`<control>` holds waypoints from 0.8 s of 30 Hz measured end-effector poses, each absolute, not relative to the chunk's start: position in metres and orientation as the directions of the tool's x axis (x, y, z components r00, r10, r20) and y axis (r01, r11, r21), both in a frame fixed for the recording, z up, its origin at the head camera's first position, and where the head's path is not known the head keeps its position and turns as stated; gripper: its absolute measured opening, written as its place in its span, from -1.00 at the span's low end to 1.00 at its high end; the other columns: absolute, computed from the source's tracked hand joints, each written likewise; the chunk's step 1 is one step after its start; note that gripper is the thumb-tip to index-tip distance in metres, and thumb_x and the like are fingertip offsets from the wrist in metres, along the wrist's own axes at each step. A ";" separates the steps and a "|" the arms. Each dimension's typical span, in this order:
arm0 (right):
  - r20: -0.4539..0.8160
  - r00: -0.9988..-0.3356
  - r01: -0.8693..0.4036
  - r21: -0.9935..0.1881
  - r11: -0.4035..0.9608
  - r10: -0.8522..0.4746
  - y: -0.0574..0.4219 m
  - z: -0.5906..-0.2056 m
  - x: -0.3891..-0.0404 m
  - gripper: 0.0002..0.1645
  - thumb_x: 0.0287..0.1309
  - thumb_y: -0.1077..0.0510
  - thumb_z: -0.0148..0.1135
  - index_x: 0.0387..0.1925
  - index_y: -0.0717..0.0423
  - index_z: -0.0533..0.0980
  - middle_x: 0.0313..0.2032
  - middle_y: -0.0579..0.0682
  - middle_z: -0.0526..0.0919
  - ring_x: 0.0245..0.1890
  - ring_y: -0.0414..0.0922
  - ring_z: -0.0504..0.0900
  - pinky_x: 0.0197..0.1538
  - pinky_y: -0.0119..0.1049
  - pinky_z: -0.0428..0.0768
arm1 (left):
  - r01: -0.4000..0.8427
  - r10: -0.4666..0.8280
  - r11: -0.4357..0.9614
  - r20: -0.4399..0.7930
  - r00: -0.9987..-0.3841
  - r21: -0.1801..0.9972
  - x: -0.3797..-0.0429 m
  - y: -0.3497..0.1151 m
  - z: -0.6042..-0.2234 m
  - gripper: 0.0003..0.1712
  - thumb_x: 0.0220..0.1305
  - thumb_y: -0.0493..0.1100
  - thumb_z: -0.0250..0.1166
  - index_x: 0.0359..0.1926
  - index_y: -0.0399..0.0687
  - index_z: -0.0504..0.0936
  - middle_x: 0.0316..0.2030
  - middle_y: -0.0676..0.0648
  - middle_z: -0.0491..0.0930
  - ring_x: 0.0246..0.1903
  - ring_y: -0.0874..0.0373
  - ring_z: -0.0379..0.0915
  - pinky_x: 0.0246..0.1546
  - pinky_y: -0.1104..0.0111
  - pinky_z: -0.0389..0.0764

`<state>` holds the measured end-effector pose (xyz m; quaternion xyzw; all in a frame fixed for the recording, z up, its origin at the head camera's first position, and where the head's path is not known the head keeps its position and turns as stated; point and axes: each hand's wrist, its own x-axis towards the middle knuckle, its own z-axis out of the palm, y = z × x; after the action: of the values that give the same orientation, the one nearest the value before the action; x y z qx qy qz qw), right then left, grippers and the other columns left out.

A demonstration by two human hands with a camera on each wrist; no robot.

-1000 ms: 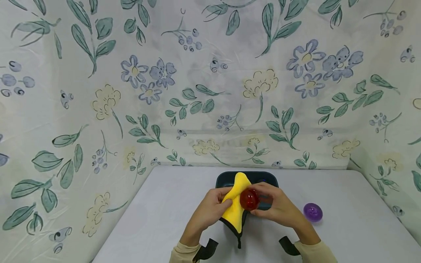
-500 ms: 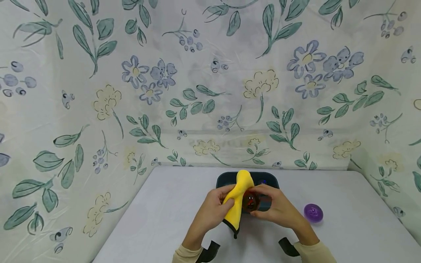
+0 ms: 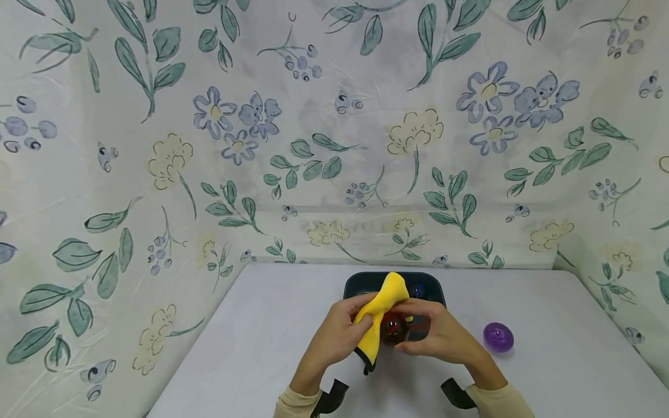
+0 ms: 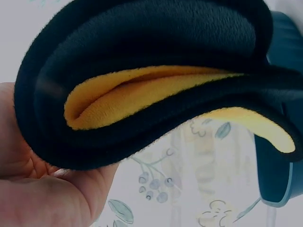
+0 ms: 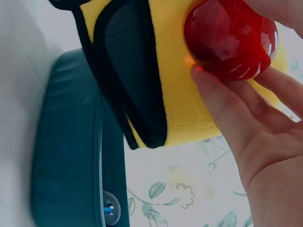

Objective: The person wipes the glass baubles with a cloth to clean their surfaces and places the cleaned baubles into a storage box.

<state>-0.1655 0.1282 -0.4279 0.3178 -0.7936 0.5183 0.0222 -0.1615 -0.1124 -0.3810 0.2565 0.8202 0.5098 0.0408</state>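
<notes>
In the head view my left hand (image 3: 340, 334) grips a bunched yellow cloth (image 3: 388, 297) with black edging, its thumb lying across the front. The left wrist view shows the cloth (image 4: 128, 97) folded over on itself, its dark trim curving round the yellow inside. My right hand (image 3: 441, 331) holds a shiny red ball (image 3: 393, 331) between thumb and fingers, right up against the cloth. In the right wrist view, fingertips sit at the edge of the red ball (image 5: 225, 40), with yellow fabric behind it and a dark-edged flap beside it.
Behind the hands stands a dark teal tub (image 3: 358, 284) with a blue ball (image 3: 417, 291) inside. A purple ball (image 3: 498, 337) rests on the white table (image 3: 251, 342) to the right. A floral curtain (image 3: 334, 139) hangs behind the table.
The top of the cloth has tipped to the right and its lower corner has shifted left and up. The red ball has moved slightly lower, and my right hand stays round it.
</notes>
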 end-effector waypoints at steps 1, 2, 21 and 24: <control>0.366 -0.797 -0.527 -0.811 0.256 -0.481 0.128 -0.428 -0.165 -0.37 0.10 0.13 0.53 0.23 0.07 0.60 0.16 0.13 0.68 0.12 -0.01 0.68 -0.01 -0.22 0.79 | 0.383 0.465 0.356 0.194 -0.864 0.853 -0.162 -0.113 -0.381 -0.50 0.46 -0.24 0.14 0.38 -0.19 0.52 0.14 -0.23 0.66 -0.30 0.16 0.55 -0.23 0.47 0.70; 0.366 -0.797 -0.525 -0.813 0.251 -0.480 0.128 -0.428 -0.164 -0.38 0.10 0.13 0.54 0.23 0.06 0.60 0.15 0.12 0.68 0.12 -0.02 0.69 -0.02 -0.23 0.79 | 0.384 0.470 0.358 0.191 -0.862 0.851 -0.162 -0.113 -0.381 -0.50 0.46 -0.24 0.14 0.38 -0.19 0.52 0.14 -0.23 0.66 -0.31 0.17 0.55 -0.24 0.48 0.70; 0.408 -0.788 -0.533 -0.827 0.179 -0.462 0.131 -0.421 -0.158 -0.38 0.07 0.18 0.55 0.21 0.09 0.61 0.15 0.19 0.68 0.08 -0.11 0.72 -0.03 -0.18 0.79 | 0.207 0.510 0.264 0.046 -0.859 0.942 -0.172 -0.120 -0.393 -0.48 0.45 -0.21 0.17 0.36 -0.32 0.49 -0.12 -0.23 0.71 -0.38 0.17 0.63 -0.25 0.41 0.76; 0.429 -0.780 -0.552 -0.815 0.178 -0.455 0.132 -0.419 -0.157 -0.38 0.08 0.19 0.54 0.21 0.10 0.60 0.14 0.19 0.68 0.09 -0.12 0.72 -0.03 -0.18 0.79 | 0.162 0.510 0.228 0.024 -0.860 0.960 -0.171 -0.121 -0.396 -0.48 0.46 -0.20 0.17 0.36 -0.33 0.49 -0.12 -0.22 0.71 -0.36 0.16 0.64 -0.20 0.38 0.77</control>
<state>-0.1570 0.1321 -0.4192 0.3287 -0.7661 0.5505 0.0439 -0.1714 -0.1212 -0.3964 0.2185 0.7691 0.5817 0.1494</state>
